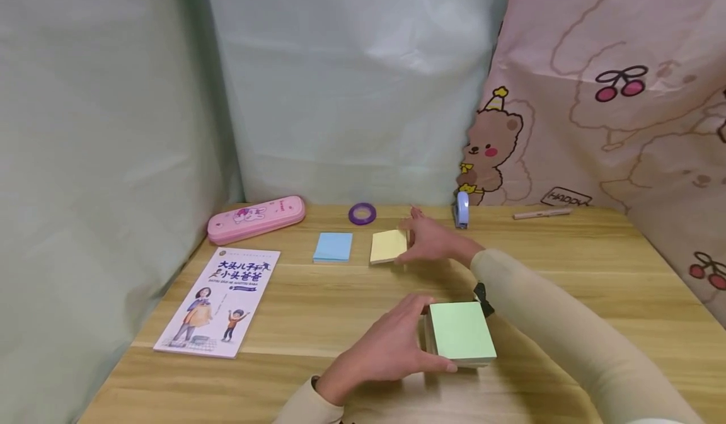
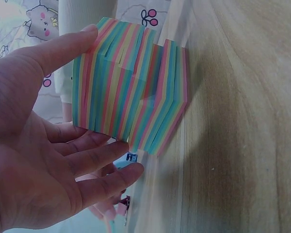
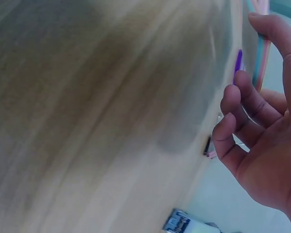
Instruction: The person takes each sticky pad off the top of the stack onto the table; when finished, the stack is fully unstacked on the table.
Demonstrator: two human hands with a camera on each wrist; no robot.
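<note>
My left hand grips a thick stack of sticky notes with a pale green top, near the front of the table. In the left wrist view, the stack's sides show pink, yellow and blue-green layers, and its lower part sits offset from the upper. Farther back, my right hand holds the right side of a yellow sticky note pad between thumb and fingers. A thin striped edge of that pad shows beside the thumb in the right wrist view. Left of it lies a blue sticky note pad.
A pink pencil case and a picture booklet lie on the left. Along the back are a purple tape roll, a lilac stapler and a pen. Something reddish shows partly behind my right hand. Curtains bound the table.
</note>
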